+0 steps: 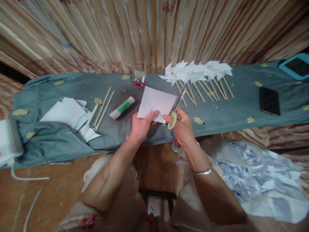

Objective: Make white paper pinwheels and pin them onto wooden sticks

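Note:
A square white sheet of paper (156, 101) is held up over the middle of the cloth-covered table. My left hand (142, 124) pinches its lower left edge, thumb on top. My right hand (182, 125) has its fingers round the pale green handles of the scissors (172, 121), and its thumb tip is at the paper's lower right corner. The scissor blades point up and away, beside the paper's right edge. Behind them lie several white paper pinwheels (198, 72) on wooden sticks. A small red box of metal pins (139, 79) stands open just beyond the paper.
Left on the table (145, 137) are a green and white glue stick (122, 108), two wooden sticks (103, 108), a white pen-like stick (90, 118) and paper sheets (65, 111). A black phone (269, 101) and blue-framed device (296, 66) lie right. A plastic bag (260, 177) sits below.

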The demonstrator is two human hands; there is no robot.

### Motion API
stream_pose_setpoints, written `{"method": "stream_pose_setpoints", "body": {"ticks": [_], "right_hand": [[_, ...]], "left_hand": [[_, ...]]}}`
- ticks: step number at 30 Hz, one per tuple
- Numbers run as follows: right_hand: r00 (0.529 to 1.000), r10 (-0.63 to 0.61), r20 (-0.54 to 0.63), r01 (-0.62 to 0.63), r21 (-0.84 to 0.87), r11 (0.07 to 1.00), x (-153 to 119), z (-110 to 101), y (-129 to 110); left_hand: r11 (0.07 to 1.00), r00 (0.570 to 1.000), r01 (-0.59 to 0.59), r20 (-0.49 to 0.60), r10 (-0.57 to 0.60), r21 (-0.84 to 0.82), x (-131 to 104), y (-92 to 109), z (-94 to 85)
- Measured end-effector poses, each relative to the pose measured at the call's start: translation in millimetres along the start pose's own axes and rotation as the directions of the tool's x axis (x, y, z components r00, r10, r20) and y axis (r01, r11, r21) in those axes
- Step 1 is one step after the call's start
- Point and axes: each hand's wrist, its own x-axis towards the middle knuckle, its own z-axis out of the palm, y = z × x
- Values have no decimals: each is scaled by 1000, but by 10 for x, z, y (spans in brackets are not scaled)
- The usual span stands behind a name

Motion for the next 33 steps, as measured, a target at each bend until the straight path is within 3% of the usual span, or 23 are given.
{"method": "stream_pose_setpoints", "body": {"ticks": [5,8,12,15,21,33], "right_hand": [[999,6,54,-3,-49,999,-47,-47,-2],[986,59,157,-38,-132,991,-110,-107,-41],[913,209,350,-128,-239,962,-205,-174,-112],[853,293,432,-175,-293,940,-243,-192,-150],[814,315,488,-165,-325,931,-246,-180,-180],[823,321,469,-189,-307,933,-244,-157,-147]], "left_hand": [[999,999,-32,-10,32,-41,70,45,-22],[997,997,-60,-55,57,-53,146,98,-61],[996,995,-59,-79,54,-69,202,164,-112],[995,996,-59,-70,53,-82,203,170,-125],[993,995,-88,-57,84,-74,196,133,-110],[997,997,-60,-47,58,-48,168,119,-111]]}}
